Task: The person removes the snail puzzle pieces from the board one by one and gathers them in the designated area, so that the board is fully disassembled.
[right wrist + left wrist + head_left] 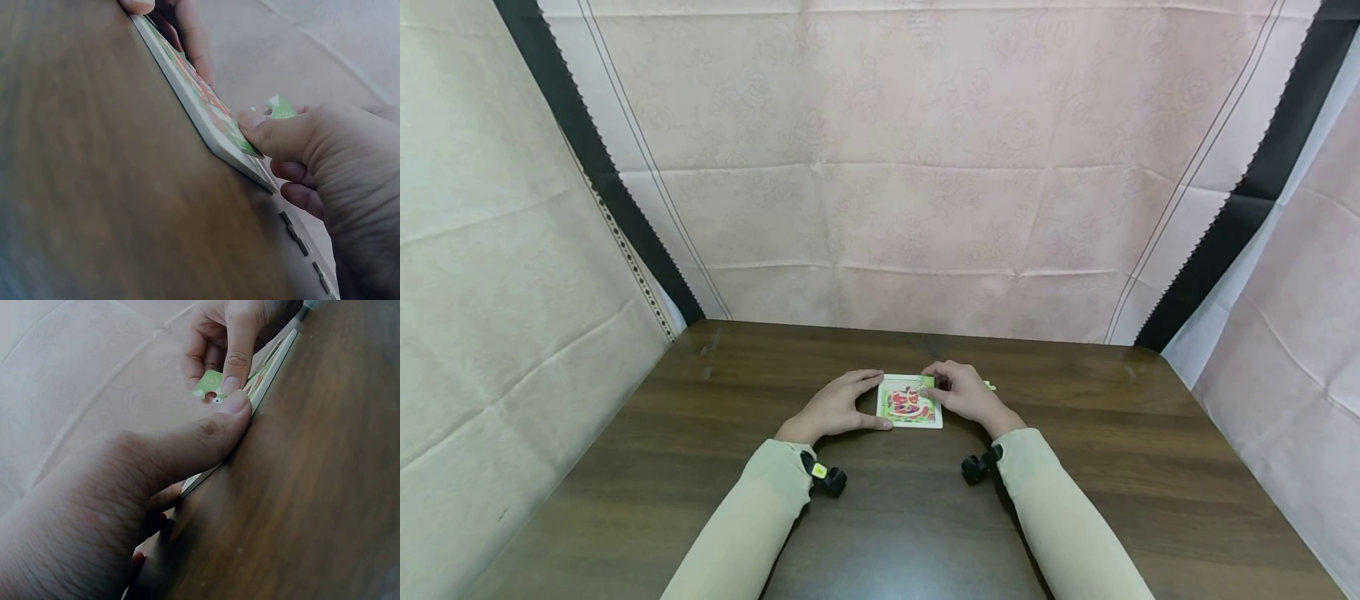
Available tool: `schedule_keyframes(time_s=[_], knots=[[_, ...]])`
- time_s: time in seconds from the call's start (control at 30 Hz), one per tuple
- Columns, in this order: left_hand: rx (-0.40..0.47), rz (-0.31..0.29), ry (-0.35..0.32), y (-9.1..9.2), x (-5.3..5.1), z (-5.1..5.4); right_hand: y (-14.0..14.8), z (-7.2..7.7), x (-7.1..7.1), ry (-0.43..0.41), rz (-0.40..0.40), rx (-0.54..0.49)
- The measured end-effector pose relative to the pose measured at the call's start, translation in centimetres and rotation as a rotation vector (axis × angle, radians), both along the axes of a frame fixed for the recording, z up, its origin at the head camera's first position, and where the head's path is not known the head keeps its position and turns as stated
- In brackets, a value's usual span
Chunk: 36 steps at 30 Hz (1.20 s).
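Note:
A small square jigsaw puzzle board, white-rimmed with a red and green picture, lies flat on the table. My left hand holds its left side, thumb at the near edge and fingers at the far edge. Over the board's far right corner, my right hand pinches a green puzzle piece between thumb and fingers. That piece, with a rounded notch, stands tilted above the board in the left wrist view. The right thumb is close over the picture; whether it touches cannot be told.
Flat puzzle pieces lie on the table beyond the board's right side; in the head view a green bit shows past my right hand. The brown wooden table meets pale cloth walls at the back and both sides.

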State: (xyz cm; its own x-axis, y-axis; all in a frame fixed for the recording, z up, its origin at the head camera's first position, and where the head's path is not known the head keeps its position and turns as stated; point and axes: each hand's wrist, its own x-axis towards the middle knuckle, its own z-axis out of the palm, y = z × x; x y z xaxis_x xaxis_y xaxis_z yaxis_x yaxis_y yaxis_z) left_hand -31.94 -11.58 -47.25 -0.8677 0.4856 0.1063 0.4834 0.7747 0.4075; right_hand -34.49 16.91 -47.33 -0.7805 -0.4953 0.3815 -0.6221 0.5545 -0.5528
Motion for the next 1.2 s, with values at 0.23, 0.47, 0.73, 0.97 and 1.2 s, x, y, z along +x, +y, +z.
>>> schedule_keyframes(time_s=[0.23,0.47,0.73,0.97,1.2], knots=[[-0.001,0.0,0.0,0.01,0.01,0.0,0.04,0.25,0.28,0.036,0.038,-0.008],[0.002,-0.001,0.003,0.04,-0.07,-0.11,0.08,0.37,0.41,0.037,0.062,-0.022],[0.01,-0.005,0.007,-0.03,-0.15,-0.19,0.07,0.49,0.38,0.044,0.076,-0.027],[0.013,-0.009,0.005,-0.06,-0.1,-0.25,0.21,0.51,0.28,0.053,0.072,0.022],[0.003,-0.008,-0.005,-0.07,-0.11,-0.15,0.4,0.57,0.42,0.035,0.042,0.059]])
